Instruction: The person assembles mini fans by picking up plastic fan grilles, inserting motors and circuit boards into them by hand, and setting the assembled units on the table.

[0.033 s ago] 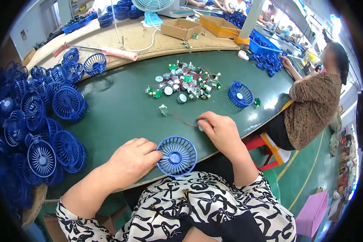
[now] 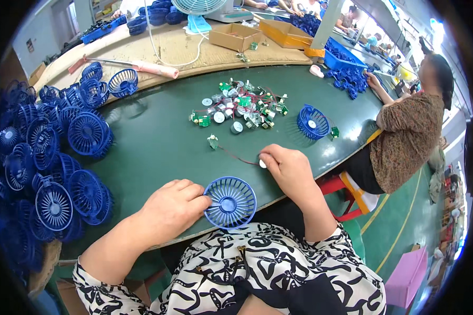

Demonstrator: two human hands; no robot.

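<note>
Green table (image 2: 152, 142), our right hand (image 2: 286, 167) pinched a motor (image 2: 263, 164), more visible than before, our palm-down left hand (image 2: 174, 207) pinched a basket (image 2: 228, 205).

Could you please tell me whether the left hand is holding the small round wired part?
No, the left hand holds a blue basket by its edge, while the right hand pinches the small round part.

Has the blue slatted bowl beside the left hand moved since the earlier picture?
No, I see no clear shift: against the near edge of the green table, the blue slatted bowl keeps its place, the left hand at its rim.
</note>
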